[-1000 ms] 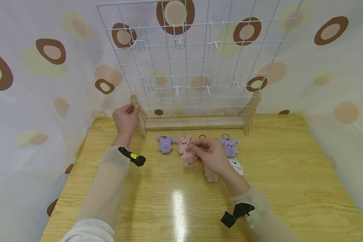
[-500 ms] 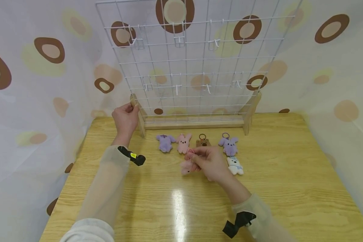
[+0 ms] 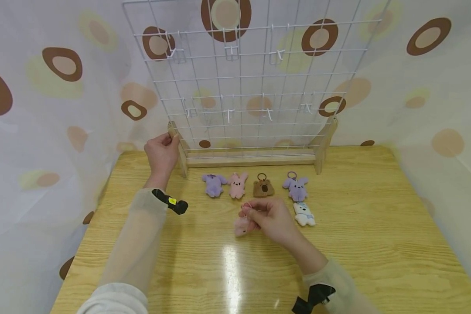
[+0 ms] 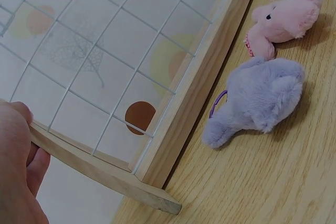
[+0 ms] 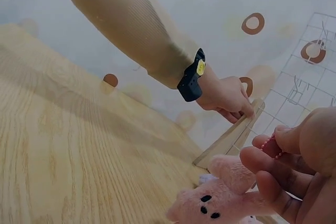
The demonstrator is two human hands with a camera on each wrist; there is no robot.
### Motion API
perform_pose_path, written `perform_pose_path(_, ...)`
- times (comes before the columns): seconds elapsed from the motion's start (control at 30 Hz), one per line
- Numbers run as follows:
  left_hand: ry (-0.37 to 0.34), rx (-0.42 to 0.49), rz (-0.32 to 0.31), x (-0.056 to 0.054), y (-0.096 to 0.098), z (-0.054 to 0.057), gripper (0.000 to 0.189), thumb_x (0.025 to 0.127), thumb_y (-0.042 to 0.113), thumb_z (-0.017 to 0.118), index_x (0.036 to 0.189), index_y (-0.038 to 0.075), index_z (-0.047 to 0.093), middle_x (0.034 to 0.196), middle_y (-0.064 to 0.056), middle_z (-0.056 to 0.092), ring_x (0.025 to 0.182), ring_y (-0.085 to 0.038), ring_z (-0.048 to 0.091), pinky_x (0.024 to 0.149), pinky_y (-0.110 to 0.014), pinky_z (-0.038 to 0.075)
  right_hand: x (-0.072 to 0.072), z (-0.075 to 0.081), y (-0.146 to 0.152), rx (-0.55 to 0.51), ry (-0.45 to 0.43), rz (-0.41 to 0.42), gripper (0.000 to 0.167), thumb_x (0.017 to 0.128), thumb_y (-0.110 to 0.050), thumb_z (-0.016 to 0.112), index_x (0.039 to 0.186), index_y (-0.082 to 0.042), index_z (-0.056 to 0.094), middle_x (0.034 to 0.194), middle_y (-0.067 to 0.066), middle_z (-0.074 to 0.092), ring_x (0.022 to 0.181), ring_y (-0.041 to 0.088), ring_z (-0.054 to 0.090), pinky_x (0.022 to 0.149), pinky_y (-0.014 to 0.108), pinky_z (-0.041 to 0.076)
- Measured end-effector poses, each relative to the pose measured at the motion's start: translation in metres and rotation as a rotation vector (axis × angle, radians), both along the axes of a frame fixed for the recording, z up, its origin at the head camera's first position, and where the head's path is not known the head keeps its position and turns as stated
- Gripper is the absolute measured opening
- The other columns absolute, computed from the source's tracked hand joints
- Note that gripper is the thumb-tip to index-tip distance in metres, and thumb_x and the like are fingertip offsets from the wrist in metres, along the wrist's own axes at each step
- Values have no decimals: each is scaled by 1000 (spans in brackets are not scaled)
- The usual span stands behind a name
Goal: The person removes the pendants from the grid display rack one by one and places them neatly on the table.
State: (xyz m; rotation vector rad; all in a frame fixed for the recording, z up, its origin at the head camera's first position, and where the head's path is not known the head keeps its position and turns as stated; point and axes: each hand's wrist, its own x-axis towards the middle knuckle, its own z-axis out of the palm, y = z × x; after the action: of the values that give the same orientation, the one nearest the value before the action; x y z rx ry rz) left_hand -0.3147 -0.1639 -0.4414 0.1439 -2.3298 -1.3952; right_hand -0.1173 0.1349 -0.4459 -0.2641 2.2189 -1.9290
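My left hand (image 3: 162, 155) grips the left wooden upright (image 3: 182, 159) of a white wire grid rack (image 3: 251, 80). My right hand (image 3: 276, 220) pinches the pink beaded loop (image 5: 271, 146) of a pink plush keychain (image 3: 242, 226) between thumb and fingers. In the right wrist view its face (image 5: 207, 207) shows below the fingers; in the head view my hand hides much of its body. Behind it, in a row on the table, lie a purple plush (image 3: 213, 186), a pink bunny plush (image 3: 237, 186), a brown bear plush (image 3: 263, 187) and a second purple plush (image 3: 297, 189).
A white plush (image 3: 304, 214) with a blue bow lies just in front of the right purple one. Several white hooks, such as one low hook (image 3: 228, 115), stick out of the grid. The rack's wooden base bar (image 3: 251, 160) runs behind the plushes on the wooden table (image 3: 377, 226).
My right hand has drawn back toward me with the pink plush, uncovering the brown bear and the white plush. My left hand stays on the upright.
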Motion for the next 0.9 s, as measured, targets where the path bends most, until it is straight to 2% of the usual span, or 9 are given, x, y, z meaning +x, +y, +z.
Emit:
perform_pose_path(0.13, -4, -4, 2, -1, -1, 0, 24, 102, 20, 73, 110, 0, 82, 99, -13, 80, 85, -17, 76, 68, -19, 53, 2, -5, 0, -13, -22, 4, 16, 105, -1, 65, 109, 7, 77, 96, 13, 79, 64, 28, 71, 54, 23, 53)
perform_pose_path(0.27, -12, -5, 5, -1, -2, 0, 24, 102, 20, 73, 112, 0, 82, 101, -14, 80, 89, -19, 77, 71, -21, 56, 1, -10, -1, -35, -32, 11, 17, 105, 0, 63, 112, 10, 75, 98, 15, 78, 64, 21, 69, 57, 30, 58)
perform_pose_path(0.47, -15, -11, 11, -2, -2, 0, 24, 102, 21, 73, 113, 1, 82, 102, -14, 80, 91, -19, 77, 73, -22, 57, -3, -12, -4, -36, -39, 2, 16, 105, -2, 64, 111, 7, 76, 99, 16, 78, 66, 22, 70, 63, 39, 63)
perform_pose_path(0.67, -15, -12, 8, -3, -2, 0, 24, 102, 21, 73, 112, 1, 82, 102, -14, 80, 92, -20, 77, 75, -25, 58, -11, -16, -9, 16, -16, -39, 15, 105, -6, 66, 111, 3, 78, 98, 12, 79, 66, 15, 68, 60, 33, 60)
perform_pose_path(0.9, -29, -2, 4, -2, -2, 0, 25, 102, 21, 73, 114, 1, 82, 104, -14, 80, 94, -20, 77, 77, -26, 59, -21, -22, -14, 5, -14, -83, 16, 105, -6, 67, 108, 5, 78, 97, 16, 79, 61, 17, 69, 57, 31, 58)
